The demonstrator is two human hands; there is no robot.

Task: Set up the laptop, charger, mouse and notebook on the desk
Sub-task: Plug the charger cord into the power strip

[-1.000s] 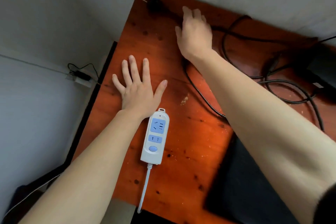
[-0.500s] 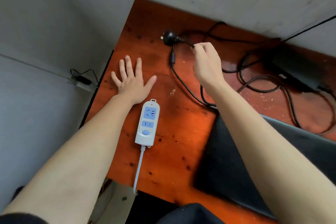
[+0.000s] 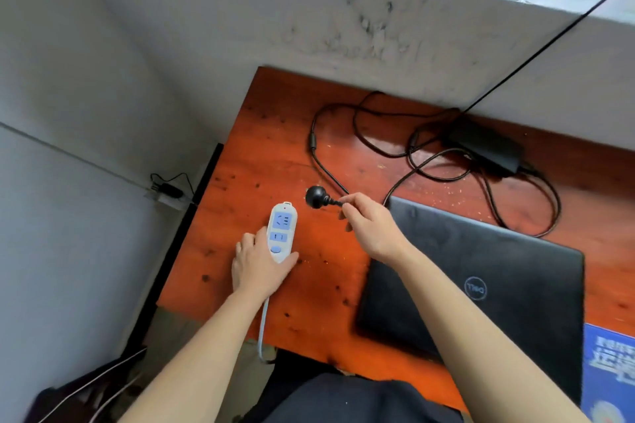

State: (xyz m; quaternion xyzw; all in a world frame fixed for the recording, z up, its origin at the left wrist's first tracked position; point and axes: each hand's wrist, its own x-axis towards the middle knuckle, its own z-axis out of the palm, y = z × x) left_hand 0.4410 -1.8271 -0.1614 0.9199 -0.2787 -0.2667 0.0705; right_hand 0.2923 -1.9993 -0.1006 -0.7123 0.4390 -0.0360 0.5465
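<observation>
Since half a second ago the right hand [image 3: 372, 228] has carried the black plug [image 3: 315, 197] from the back of the desk toward the near left, and the left hand [image 3: 257, 266] has shifted from lying flat on the wood to closing around the lower end of the white power strip [image 3: 282, 231]. The right fingers pinch the cord just behind the plug, which hangs just beside the strip's top socket, apart from it. The red-brown desk [image 3: 240, 203] sits in a corner of grey, scuffed walls; its left edge borders a dark frame and a drop to the floor. Bare wood lies between strip and closed black laptop [image 3: 498, 271], which rests at the near right. The charger brick [image 3: 484, 146] lies at the back by the wall, its cable [image 3: 443, 154] looped loosely. A blue notebook [image 3: 610, 371] is cut off at the right edge. No mouse can be made out.
</observation>
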